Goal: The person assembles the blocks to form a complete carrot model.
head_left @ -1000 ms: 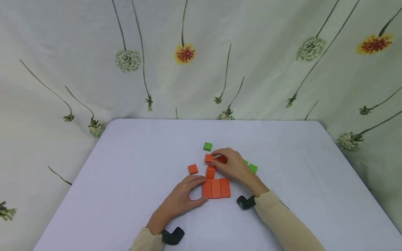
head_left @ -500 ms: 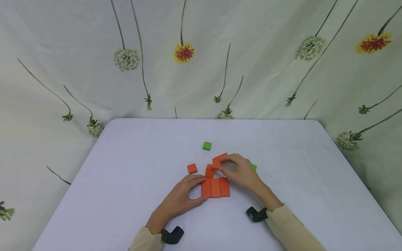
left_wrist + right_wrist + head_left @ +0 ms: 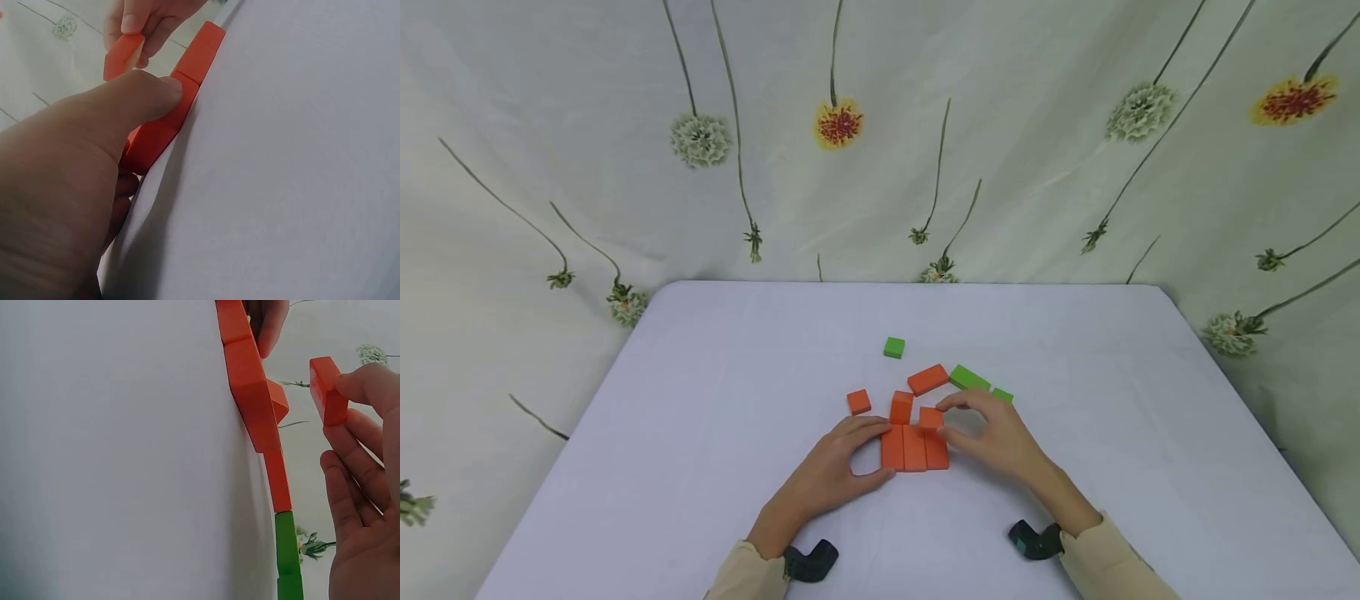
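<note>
Three orange rectangular blocks [image 3: 914,450] lie side by side in a row on the table. My left hand [image 3: 827,473] holds the row's left block, thumb at its near end and a finger at its far end. In the left wrist view the thumb [image 3: 147,94] covers part of the orange blocks [image 3: 199,55]. Between thumb and fingers, my right hand [image 3: 1000,440] pinches a small orange block [image 3: 931,417] raised over the far end of the row's right block. The right wrist view shows this pinched block [image 3: 328,390] from the side. Just behind the row is another orange block [image 3: 902,407].
A loose orange block [image 3: 859,402] lies to the left, and a longer one [image 3: 928,379] behind. Green blocks lie beyond: a long one [image 3: 970,377], one partly hidden [image 3: 1002,395] by my right hand, and a small one [image 3: 894,347] farther back. A flowered cloth [image 3: 880,192] hangs behind the white table [image 3: 737,358].
My right hand has picked up the small orange block from the back and brought it nearer, over the row. More of the green blocks now shows. The left hand has stayed in place.
</note>
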Demonstrator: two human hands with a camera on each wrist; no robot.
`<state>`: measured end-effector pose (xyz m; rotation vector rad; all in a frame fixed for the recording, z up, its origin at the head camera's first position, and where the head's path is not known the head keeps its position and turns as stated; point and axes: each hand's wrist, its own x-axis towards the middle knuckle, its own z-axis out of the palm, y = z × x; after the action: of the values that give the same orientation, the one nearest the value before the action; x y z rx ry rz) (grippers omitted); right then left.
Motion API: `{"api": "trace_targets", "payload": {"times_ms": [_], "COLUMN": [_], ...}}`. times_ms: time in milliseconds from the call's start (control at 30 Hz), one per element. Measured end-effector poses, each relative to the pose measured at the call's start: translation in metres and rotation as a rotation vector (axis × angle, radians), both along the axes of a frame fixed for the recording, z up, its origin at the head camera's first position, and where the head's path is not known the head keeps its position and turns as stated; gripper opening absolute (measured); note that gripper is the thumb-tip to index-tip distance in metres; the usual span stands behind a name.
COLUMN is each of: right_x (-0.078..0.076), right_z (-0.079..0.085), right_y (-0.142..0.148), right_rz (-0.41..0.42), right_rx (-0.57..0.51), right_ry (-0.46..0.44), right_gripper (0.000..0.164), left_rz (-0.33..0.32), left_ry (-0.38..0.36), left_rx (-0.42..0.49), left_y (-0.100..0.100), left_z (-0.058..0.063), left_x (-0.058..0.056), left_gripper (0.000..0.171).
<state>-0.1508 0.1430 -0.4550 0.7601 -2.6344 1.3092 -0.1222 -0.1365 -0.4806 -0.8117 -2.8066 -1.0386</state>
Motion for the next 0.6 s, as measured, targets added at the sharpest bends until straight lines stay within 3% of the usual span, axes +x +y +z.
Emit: {"api": "trace_targets", "payload": {"times_ms": [200, 600], "right_x": [0.008, 0.019], "right_z": [-0.005, -0.019], "right_y": [0.006, 0.012], "right_rz": [0.064, 0.248], "right_rx": [-0.009, -0.056], "right_ry": [0.003, 0.103], "right_gripper": [0.033, 0.038], "left_rz": [0.008, 0.001], "left_ry": [-0.008, 0.002], "left_rx": [-0.007, 0.013], "left_y": [0.0, -0.001], "left_z": [0.001, 0.0], "left_x": [0.0, 0.001], "left_gripper": [0.058, 0.059]}}
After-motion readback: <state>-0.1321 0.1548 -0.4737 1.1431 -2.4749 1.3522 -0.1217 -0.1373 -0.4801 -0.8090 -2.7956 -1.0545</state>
